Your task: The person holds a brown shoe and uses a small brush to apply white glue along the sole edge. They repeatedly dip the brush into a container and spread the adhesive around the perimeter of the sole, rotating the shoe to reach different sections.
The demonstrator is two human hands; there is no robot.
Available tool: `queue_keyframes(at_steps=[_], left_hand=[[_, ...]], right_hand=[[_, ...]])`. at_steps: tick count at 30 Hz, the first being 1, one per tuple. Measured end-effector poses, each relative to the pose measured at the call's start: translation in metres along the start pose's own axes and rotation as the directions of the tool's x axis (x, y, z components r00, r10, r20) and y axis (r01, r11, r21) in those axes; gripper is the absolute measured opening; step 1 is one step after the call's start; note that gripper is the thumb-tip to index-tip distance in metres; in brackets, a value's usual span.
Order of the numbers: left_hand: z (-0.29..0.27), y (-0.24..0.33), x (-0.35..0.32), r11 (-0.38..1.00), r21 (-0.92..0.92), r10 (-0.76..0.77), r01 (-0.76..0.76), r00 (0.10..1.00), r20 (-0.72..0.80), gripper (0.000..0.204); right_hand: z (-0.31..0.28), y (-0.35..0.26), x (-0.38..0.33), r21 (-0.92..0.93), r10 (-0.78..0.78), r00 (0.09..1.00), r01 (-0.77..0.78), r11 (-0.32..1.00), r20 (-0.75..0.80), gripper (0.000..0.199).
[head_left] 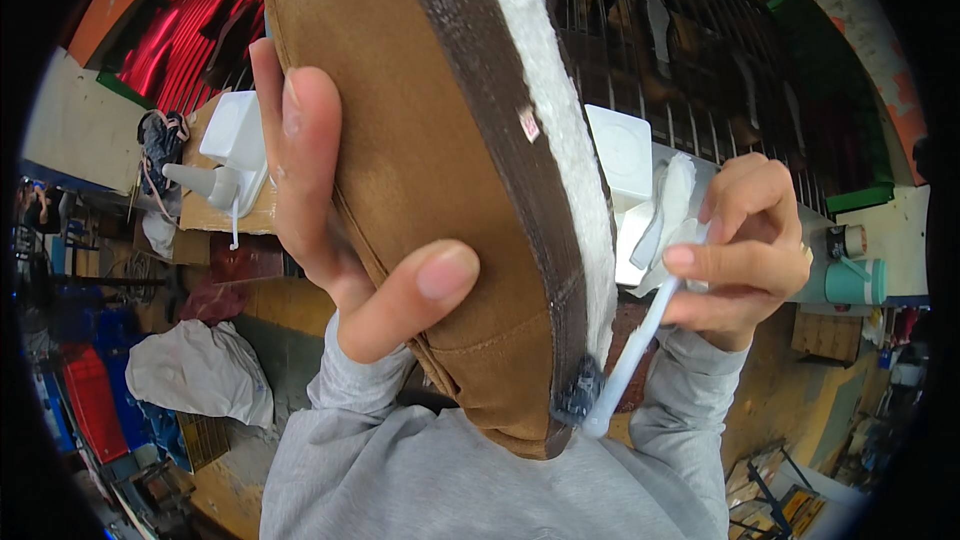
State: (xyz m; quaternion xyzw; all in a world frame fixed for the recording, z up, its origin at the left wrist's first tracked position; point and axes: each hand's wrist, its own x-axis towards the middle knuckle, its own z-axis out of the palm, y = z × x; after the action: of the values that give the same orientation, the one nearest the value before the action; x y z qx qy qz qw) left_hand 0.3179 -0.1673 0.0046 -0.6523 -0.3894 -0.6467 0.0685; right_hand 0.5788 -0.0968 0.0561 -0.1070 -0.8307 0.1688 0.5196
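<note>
Against the brown shoe [430, 170] gripped left, right hand [745, 240] presses a toothbrush [630, 350].

Brown shoe [420, 170]: matt suede-like upper, dark rough sole edge, white foamy sole face. Toothbrush [640, 340]: pale smooth plastic handle, dark wet bristles. Grey sleeves [400, 480]: soft knit cloth. Rack [690, 50] upper right: dark metal bars.

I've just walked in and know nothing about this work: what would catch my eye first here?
A big brown suede shoe fills the middle, gripped by the left hand. At the right, the right hand presses a white toothbrush against the dark sole edge near the bottom.
</note>
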Motion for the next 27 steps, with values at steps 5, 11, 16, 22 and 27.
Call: queue_keyframes(at_steps=[5,11,16,22,27], left_hand=[[0.003,-0.008,0.008,0.991,0.103,0.088,-0.081,0.994,-0.068,0.039],[0.014,-0.018,0.017,0.947,0.257,0.242,-0.194,0.955,-0.171,0.036],[0.016,-0.027,0.025,0.902,0.369,0.323,-0.225,0.918,-0.230,0.033],[0.017,-0.024,0.030,0.903,0.349,0.341,-0.252,0.913,-0.222,0.034],[0.005,-0.022,0.033,0.862,0.383,0.402,-0.334,0.909,-0.112,0.032]], right_hand=[[0.003,0.002,-0.003,0.060,0.086,0.996,-0.086,0.994,0.004,0.039],[0.019,0.004,-0.022,-0.035,0.361,0.924,-0.368,0.929,-0.123,0.031],[0.019,-0.017,-0.036,0.103,0.340,0.928,-0.328,0.939,-0.149,0.037],[0.017,-0.026,-0.023,-0.132,0.303,0.935,-0.329,0.935,-0.186,0.043],[0.018,-0.025,-0.009,-0.214,0.267,0.943,-0.308,0.927,-0.200,0.043]])
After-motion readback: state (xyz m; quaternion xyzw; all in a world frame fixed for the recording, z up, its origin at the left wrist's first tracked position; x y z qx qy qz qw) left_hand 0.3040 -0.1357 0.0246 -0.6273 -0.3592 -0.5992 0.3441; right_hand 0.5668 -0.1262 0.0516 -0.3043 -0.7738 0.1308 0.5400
